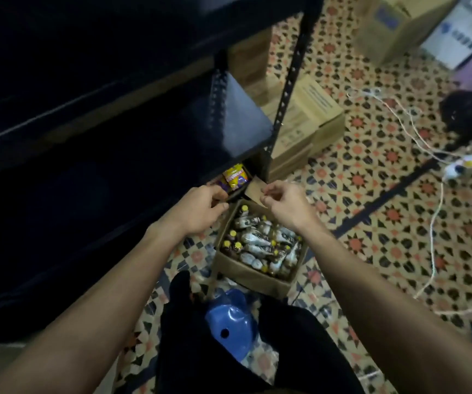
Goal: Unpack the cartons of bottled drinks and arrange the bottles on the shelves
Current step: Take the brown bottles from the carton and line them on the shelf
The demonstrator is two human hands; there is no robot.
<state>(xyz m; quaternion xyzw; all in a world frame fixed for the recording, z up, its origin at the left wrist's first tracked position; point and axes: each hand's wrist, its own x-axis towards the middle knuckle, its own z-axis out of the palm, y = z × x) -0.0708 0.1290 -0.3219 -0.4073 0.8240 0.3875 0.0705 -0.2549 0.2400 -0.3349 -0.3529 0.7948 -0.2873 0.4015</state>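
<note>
Patterned tile floor (371, 194), dark shelf unit (115, 155), open carton (246, 275) of bottles (257, 240).
Left hand (198, 207) curled at shelf edge, grip unclear; right hand (284, 201) pinches the carton's flap (253, 189).

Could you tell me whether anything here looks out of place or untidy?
Two things. In the open carton the bottles are jumbled: a few stand with yellow caps up, most lie on their sides. Right of it, white cables trail loose across the tiled floor to a power strip, a likely trip hazard.
</note>
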